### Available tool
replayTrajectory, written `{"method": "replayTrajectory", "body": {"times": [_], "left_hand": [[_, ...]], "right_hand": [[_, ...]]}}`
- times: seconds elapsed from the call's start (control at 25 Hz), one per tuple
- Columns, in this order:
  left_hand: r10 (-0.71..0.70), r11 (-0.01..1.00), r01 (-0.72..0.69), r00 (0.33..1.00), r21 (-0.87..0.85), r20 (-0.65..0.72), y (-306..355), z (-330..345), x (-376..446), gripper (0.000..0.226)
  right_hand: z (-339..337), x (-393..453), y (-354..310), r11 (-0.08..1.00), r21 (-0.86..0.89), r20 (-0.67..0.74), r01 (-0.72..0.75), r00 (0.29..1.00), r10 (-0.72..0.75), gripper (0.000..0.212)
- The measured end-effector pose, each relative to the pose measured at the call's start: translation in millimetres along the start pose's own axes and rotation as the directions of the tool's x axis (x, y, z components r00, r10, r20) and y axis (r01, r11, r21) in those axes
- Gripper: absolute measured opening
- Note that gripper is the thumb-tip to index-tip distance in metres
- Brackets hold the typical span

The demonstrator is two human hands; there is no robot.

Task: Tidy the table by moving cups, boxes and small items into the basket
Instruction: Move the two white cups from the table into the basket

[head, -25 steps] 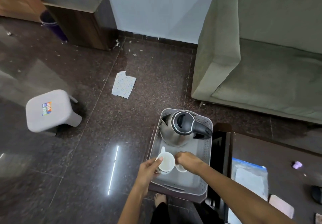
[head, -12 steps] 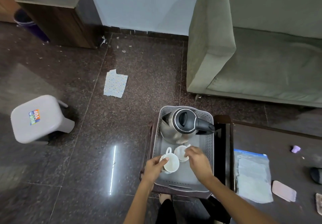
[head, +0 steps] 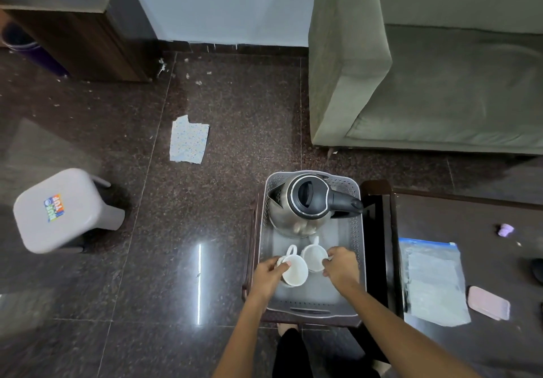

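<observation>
The only legible writing is the "RUF 'N' TUF" sticker on the grey stool. Two white cups sit in the grey basket, near its middle, just in front of one steel kettle at the far end. The left hand grips the left cup by its rim — the right hand has fingers closed on the right cup. On the table: one plastic bag, one pink pad, one purple scrap.

Two bare forearms reach forward; left hand and right hand each curl, fingers bent in a grip.
</observation>
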State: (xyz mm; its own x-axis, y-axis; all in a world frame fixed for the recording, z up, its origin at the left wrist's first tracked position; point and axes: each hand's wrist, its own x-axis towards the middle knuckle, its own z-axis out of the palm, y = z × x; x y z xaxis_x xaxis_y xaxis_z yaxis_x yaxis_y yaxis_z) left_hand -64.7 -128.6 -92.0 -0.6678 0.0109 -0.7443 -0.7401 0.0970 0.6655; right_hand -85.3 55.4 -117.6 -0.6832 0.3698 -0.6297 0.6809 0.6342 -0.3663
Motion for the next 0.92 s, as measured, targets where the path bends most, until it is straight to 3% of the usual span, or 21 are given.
{"method": "replayTrajectory", "body": {"times": [0.08,0.16,0.32,0.44,0.52,0.68,0.92], "left_hand": [[0.013,0.993,-0.017,0.999,0.115,0.033,-0.3,6.7,3.3,0.039],[0.051,0.969,-0.06,0.998,0.238,0.045,1.9,12.5,6.5,0.047],[0.16,0.826,-0.119,0.987,0.551,-0.025,1.6,13.9,10.7,0.033],[0.25,0.748,-0.107,0.96,0.655,-0.129,-1.0,13.8,6.9,0.038],[0.296,0.675,-0.151,0.952,0.723,-0.078,-0.8,16.5,3.3,0.045],[0.246,0.428,-0.215,0.962,0.878,0.115,-8.5,24.2,-2.1,0.075],[0.305,0.535,-0.145,0.952,0.832,-0.031,-10.7,31.1,6.0,0.075]], "right_hand": [[-3.8,-1.6,10.7,0.998,-0.063,-0.007,0.031,0.999,-0.032,0.015],[-3.2,-2.4,18.4,0.996,-0.077,-0.002,0.054,0.999,-0.054,0.014],[-3.4,-6.8,22.5,0.996,-0.055,-0.004,0.065,0.998,-0.065,0.013],[-9.7,-11.6,24.8,0.999,-0.04,0.007,0.036,0.999,-0.036,0.008],[-15.2,-12.5,24.3,0.999,-0.027,0.017,0.045,0.999,-0.045,0.008],[-14.7,-12.9,27.9,0.998,0.056,0.039,0.017,0.999,-0.019,0.018],[-7.5,-5.5,23.5,0.991,0.137,0.053,-0.007,0.999,-0.001,0.024]]}}
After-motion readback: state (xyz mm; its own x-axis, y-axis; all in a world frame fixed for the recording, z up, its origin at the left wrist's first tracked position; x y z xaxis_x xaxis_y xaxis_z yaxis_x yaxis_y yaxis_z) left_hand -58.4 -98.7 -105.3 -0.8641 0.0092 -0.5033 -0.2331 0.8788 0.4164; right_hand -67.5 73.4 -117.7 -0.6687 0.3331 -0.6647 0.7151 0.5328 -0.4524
